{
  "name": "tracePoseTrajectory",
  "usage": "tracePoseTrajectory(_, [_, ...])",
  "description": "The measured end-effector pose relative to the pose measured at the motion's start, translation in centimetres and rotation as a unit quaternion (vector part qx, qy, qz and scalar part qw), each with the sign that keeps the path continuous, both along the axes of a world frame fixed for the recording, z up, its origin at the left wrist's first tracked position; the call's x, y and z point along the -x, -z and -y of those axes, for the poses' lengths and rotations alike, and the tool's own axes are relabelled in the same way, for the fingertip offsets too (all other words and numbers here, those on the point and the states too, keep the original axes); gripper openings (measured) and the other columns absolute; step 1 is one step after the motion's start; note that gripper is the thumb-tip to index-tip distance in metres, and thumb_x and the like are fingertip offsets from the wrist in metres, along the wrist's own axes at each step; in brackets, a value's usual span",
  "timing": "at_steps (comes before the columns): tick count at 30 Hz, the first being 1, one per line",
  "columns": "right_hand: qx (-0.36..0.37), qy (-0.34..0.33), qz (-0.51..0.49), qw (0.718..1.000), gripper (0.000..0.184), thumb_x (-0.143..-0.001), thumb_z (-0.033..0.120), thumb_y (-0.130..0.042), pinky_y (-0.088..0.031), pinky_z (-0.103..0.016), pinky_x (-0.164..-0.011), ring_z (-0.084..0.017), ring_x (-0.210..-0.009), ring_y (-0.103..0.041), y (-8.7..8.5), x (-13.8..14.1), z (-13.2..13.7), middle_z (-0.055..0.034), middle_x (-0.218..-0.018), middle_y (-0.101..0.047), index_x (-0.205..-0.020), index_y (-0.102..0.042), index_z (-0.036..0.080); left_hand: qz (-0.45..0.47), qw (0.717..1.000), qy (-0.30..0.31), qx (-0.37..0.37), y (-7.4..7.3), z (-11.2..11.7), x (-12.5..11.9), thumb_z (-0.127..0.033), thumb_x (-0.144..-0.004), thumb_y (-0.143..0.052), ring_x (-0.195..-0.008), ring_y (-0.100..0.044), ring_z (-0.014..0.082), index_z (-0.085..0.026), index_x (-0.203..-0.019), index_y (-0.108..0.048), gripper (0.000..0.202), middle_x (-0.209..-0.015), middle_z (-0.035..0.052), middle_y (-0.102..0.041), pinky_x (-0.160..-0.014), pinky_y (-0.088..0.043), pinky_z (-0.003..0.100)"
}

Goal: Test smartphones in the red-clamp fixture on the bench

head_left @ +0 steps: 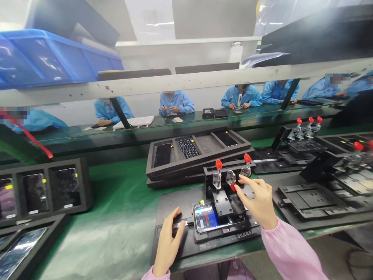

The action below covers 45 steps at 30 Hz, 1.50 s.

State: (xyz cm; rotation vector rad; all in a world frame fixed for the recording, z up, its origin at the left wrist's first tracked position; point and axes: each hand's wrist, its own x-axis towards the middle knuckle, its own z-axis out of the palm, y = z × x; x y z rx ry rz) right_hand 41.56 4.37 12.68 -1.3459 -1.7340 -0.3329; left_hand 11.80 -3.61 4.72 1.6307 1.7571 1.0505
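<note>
A black clamping fixture [224, 229] sits on the green bench in front of me. In it lies a phone [207, 217] with a lit blue and red screen. My right hand [258, 200] reaches over the fixture, its fingertips closed on the red-tipped middle toggle lever [233, 186]. Two other red-tipped levers [218, 165] stand upright beside it. My left hand [169, 241] lies flat on the fixture's base plate, fingers stretched out, with the fingertips on a small metal slider [179, 224] left of the phone.
A stacked black tray [198, 149] holding phones lies behind the fixture. More trays with phones [40, 190] stand at the left, and further clamp fixtures [317, 171] at the right. Several people in blue coats [175, 103] work at the far bench.
</note>
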Motion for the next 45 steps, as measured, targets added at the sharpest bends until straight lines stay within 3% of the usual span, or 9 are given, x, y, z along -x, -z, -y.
tracePoseTrajectory(5, [-0.004,0.002,0.005,1.000,0.033,-0.078,0.035,-0.062,-0.031,-0.034,-0.079,-0.017,-0.075,-0.056,0.1,0.2,-0.3,-0.0013,-0.082,-0.070,-0.108,-0.058,0.022,-0.003,1.000,0.002,-0.007,-0.2,0.0,0.0,-0.040,-0.086,-0.045,-0.116,-0.050,0.0217,-0.022,-0.123,-0.045,0.041,-0.124,0.0082,-0.055,-0.100,-0.037,0.043])
tracePoseTrajectory(13, [-0.002,0.005,0.033,0.999,0.033,-0.077,0.035,-0.061,-0.029,-0.033,-0.073,-0.014,-0.066,-0.055,-0.3,1.3,-0.8,0.0012,-0.068,-0.068,-0.107,-0.058,0.021,-0.023,0.999,0.005,-0.043,-1.3,0.1,-0.4,-0.040,-0.085,-0.049,-0.097,-0.060,0.0217,-0.022,-0.106,-0.059,0.030,-0.102,0.0070,-0.063,-0.085,-0.048,0.036])
tracePoseTrajectory(20, [-0.041,-0.024,0.015,0.999,0.022,-0.079,0.024,-0.057,-0.033,-0.032,-0.073,-0.012,-0.061,-0.053,-4.0,1.8,-0.7,0.0037,-0.056,-0.059,-0.100,-0.065,0.020,-0.040,0.997,0.012,-0.063,-1.1,0.2,-0.8,-0.039,-0.084,-0.051,-0.094,-0.062,0.0217,-0.021,-0.101,-0.061,0.027,-0.100,0.0068,-0.065,-0.083,-0.050,0.035])
tracePoseTrajectory(25, [-0.007,-0.077,-0.108,0.991,0.035,-0.084,0.028,-0.056,-0.042,-0.032,-0.083,-0.013,-0.072,-0.061,-6.6,1.1,-1.6,0.0037,-0.066,-0.065,-0.118,-0.053,0.021,-0.084,0.993,0.041,-0.068,-0.7,0.0,-1.0,-0.036,-0.084,-0.052,-0.086,-0.063,0.0195,-0.023,-0.096,-0.063,0.021,-0.093,0.0040,-0.068,-0.079,-0.050,0.033])
tracePoseTrajectory(29, [-0.010,-0.126,-0.139,0.982,0.030,-0.084,0.024,-0.054,-0.046,-0.032,-0.086,-0.014,-0.087,-0.062,-7.5,-0.2,-2.1,0.0003,-0.088,-0.068,-0.114,-0.054,0.023,-0.138,0.983,0.044,-0.112,-0.2,-0.3,-1.0,-0.033,-0.084,-0.053,-0.083,-0.063,0.0193,-0.024,-0.092,-0.065,0.017,-0.088,0.0027,-0.070,-0.077,-0.050,0.033])
tracePoseTrajectory(32, [-0.022,-0.130,-0.119,0.984,0.025,-0.083,0.023,-0.055,-0.047,-0.033,-0.088,-0.016,-0.093,-0.060,-7.6,-1.1,-2.4,-0.0019,-0.100,-0.066,-0.108,-0.058,0.023,-0.163,0.977,0.042,-0.135,0.0,-0.6,-0.9,-0.032,-0.084,-0.054,-0.079,-0.064,0.0192,-0.024,-0.091,-0.066,0.016,-0.085,0.0025,-0.070,-0.074,-0.050,0.033])
tracePoseTrajectory(37, [-0.045,-0.072,-0.116,0.990,0.019,-0.081,0.027,-0.057,-0.043,-0.038,-0.092,-0.019,-0.102,-0.056,-6.9,-1.8,-3.4,-0.0035,-0.108,-0.062,-0.099,-0.062,0.023,-0.169,0.975,0.048,-0.132,0.0,-0.8,-1.7,-0.031,-0.085,-0.052,-0.076,-0.064,0.0188,-0.023,-0.091,-0.067,0.018,-0.082,0.0023,-0.070,-0.072,-0.049,0.033])
tracePoseTrajectory(42, [-0.029,-0.066,-0.135,0.988,0.017,-0.082,0.028,-0.055,-0.043,-0.038,-0.092,-0.019,-0.101,-0.056,-6.2,-1.9,-3.8,-0.0046,-0.107,-0.061,-0.097,-0.062,0.022,-0.170,0.976,0.068,-0.121,-0.4,-0.9,-3.8,-0.033,-0.084,-0.053,-0.080,-0.064,0.0184,-0.027,-0.096,-0.066,0.018,-0.087,0.0003,-0.071,-0.074,-0.048,0.033])
tracePoseTrajectory(45, [-0.029,-0.065,-0.138,0.988,0.017,-0.083,0.027,-0.055,-0.042,-0.038,-0.094,-0.019,-0.102,-0.055,-6.0,-2.2,-3.5,-0.0047,-0.108,-0.061,-0.097,-0.062,0.022,-0.159,0.981,0.038,-0.105,-0.9,-0.8,-4.2,-0.036,-0.084,-0.054,-0.077,-0.063,0.0185,-0.025,-0.100,-0.063,0.022,-0.088,0.0017,-0.070,-0.076,-0.047,0.034])
